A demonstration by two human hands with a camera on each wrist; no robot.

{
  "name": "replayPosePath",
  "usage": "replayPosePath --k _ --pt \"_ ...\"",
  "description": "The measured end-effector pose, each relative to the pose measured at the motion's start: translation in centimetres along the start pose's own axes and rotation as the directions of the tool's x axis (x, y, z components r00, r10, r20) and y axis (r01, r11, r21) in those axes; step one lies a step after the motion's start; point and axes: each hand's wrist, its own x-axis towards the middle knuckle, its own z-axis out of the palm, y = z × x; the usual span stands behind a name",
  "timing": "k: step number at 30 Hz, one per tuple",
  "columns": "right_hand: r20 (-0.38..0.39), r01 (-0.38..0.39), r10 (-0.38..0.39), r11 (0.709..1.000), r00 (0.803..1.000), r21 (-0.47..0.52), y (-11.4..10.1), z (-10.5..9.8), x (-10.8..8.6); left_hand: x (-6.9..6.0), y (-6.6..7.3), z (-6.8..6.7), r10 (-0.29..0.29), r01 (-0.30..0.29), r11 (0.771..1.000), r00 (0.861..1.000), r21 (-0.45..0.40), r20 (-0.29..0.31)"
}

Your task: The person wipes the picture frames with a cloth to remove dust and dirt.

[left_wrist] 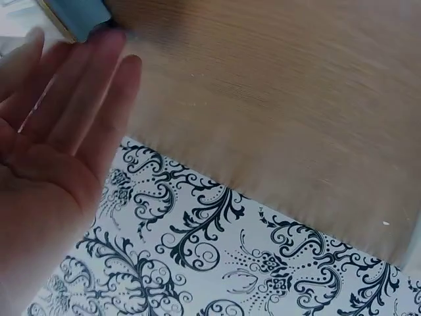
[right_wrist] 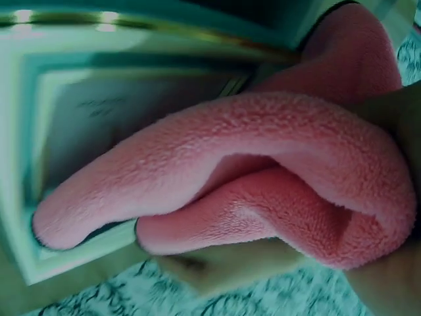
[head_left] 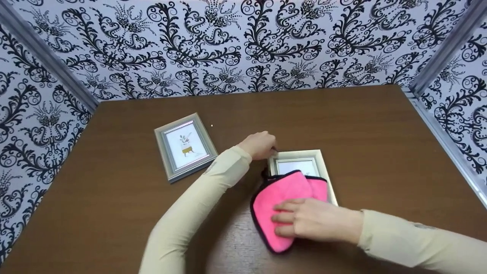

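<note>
A cream picture frame (head_left: 328,176) lies on the brown table, its lower part covered by a folded pink cloth (head_left: 266,198) with black edging. My left hand (head_left: 259,145) grips the frame's upper left corner; the left wrist view shows the hand (left_wrist: 59,125) with its fingertips at the frame's corner (left_wrist: 82,13). The right hand (head_left: 317,220) holds the cloth against the frame, fingers spread over its top and thumb hidden. In the right wrist view the cloth (right_wrist: 197,145) bulges in a thick fold over the frame (right_wrist: 13,164) and hides the fingers.
Another picture frame (head_left: 163,148), grey-beige with a plant picture, lies at the left of the table (head_left: 361,125). A small white speck (head_left: 211,125) is near it. Patterned black-and-white walls (head_left: 205,49) rise behind and at both sides.
</note>
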Motion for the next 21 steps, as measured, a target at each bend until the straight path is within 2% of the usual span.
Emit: replayPosePath --k 3,6,9,11,12,13,16,19,21 --pt "-0.052 -0.026 0.025 0.999 0.998 -0.02 1.7 0.3 -1.0 -2.2 0.2 -0.2 -0.021 0.028 0.996 0.997 0.086 -0.075" --pt "-0.067 -0.105 0.103 0.994 0.992 -0.034 3.9 0.8 -1.9 -4.6 0.8 0.4 -0.006 0.042 0.977 0.985 0.207 -0.172" --pt "-0.039 -0.23 0.23 0.973 0.972 -0.019 6.1 1.1 -2.2 -6.1 1.0 3.6 0.055 0.024 0.958 0.963 0.286 -0.264" --pt "-0.025 -0.332 0.332 0.943 0.943 0.002 7.4 1.2 -2.2 -7.1 1.8 5.7 0.092 0.01 0.943 0.953 0.333 -0.29" --pt "-0.024 -0.379 0.379 0.926 0.925 0.005 7.9 1.3 -2.1 -7.6 2.4 6.8 0.117 -0.004 0.935 0.947 0.354 -0.299" --pt "-0.022 -0.422 0.422 0.907 0.906 0.006 8.4 1.5 -1.9 -8.3 3.3 7.2 0.14 -0.018 0.928 0.942 0.373 -0.304" --pt "0.001 -0.516 0.516 0.856 0.856 0.0 9.2 2.3 -1.0 -11.0 7.1 6.5 0.181 -0.053 0.911 0.942 0.409 -0.281" --pt "0.079 -0.547 0.544 0.836 0.835 0.033 8.8 3.8 0.0 -12.9 10.1 5.6 0.208 -0.073 0.894 0.942 0.443 -0.264" --pt "0.154 -0.552 0.536 0.83 0.83 0.084 7.8 4.7 0.5 -13.3 10.9 5.9 0.221 -0.068 0.869 0.94 0.489 -0.261"
